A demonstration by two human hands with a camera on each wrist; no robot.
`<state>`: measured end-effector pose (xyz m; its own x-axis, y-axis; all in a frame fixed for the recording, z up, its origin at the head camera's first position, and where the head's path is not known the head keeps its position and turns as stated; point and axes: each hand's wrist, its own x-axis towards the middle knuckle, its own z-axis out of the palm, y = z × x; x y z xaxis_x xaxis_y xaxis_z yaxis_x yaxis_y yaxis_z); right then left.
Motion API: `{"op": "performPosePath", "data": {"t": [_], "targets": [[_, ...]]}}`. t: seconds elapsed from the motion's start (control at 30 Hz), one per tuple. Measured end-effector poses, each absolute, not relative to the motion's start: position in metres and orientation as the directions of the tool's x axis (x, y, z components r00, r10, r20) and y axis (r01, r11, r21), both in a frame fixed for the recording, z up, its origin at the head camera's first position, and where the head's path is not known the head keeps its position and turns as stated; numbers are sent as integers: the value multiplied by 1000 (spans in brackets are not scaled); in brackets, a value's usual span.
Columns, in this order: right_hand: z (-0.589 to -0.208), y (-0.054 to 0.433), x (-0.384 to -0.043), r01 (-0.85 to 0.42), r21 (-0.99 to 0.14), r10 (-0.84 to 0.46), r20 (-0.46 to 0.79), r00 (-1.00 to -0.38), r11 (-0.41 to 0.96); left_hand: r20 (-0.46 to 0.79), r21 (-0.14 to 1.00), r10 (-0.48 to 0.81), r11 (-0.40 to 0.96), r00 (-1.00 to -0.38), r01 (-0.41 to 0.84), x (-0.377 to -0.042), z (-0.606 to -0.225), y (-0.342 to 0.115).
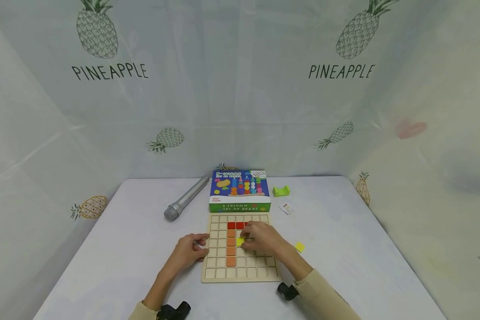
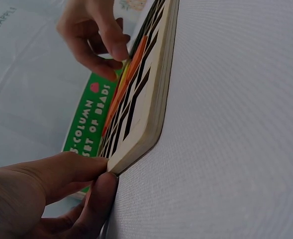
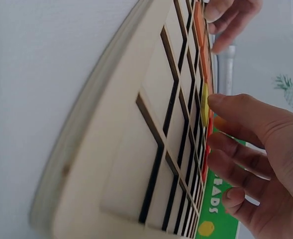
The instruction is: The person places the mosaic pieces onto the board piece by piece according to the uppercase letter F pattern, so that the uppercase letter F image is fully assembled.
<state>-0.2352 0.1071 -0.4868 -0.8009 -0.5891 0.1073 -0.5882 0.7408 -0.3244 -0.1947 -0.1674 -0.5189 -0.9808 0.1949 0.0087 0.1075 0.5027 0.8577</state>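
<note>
A pale wooden grid board (image 1: 220, 273) lies flat on the table. Red tiles (image 1: 231, 226) form a short row near its far side, and orange tiles (image 1: 231, 251) run in a column below them. My right hand (image 1: 262, 238) is over the board, thumb and index fingertips at a yellow tile (image 1: 240, 242) beside the orange column. In the right wrist view the thumb tip meets this yellow tile (image 3: 205, 104). My left hand (image 1: 188, 251) holds the board's left edge with thumb and finger, seen close up in the left wrist view.
Behind the board stands a bead-set box (image 1: 240, 207), with a silver microphone (image 1: 190, 195) to its left. A bright green curved piece (image 1: 281, 191) and a small card (image 1: 287, 208) lie to the right. Another yellow tile (image 1: 299, 247) is beside my right forearm.
</note>
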Motion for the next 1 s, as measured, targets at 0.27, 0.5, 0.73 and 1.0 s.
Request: {"op": "performPosePath", "data": {"t": [0.27, 0.5, 0.73, 1.0], "targets": [[-484, 129, -230, -526, -344, -532, 86, -842, 778, 13, 856, 198, 504, -980, 113, -197, -520, -166], [-488, 164, -225, -483, -336, -478, 102, -872, 809, 12, 852, 191, 512, -981, 110, -195, -520, -167], [-491, 197, -214, -408, -330, -394, 110, -912, 851, 9, 854, 186, 510, -983, 104, -194, -519, -166], [-491, 228, -207, -360, -286, -339, 119, -933, 888, 4, 854, 183, 511, -983, 99, -195, -520, -167]]}}
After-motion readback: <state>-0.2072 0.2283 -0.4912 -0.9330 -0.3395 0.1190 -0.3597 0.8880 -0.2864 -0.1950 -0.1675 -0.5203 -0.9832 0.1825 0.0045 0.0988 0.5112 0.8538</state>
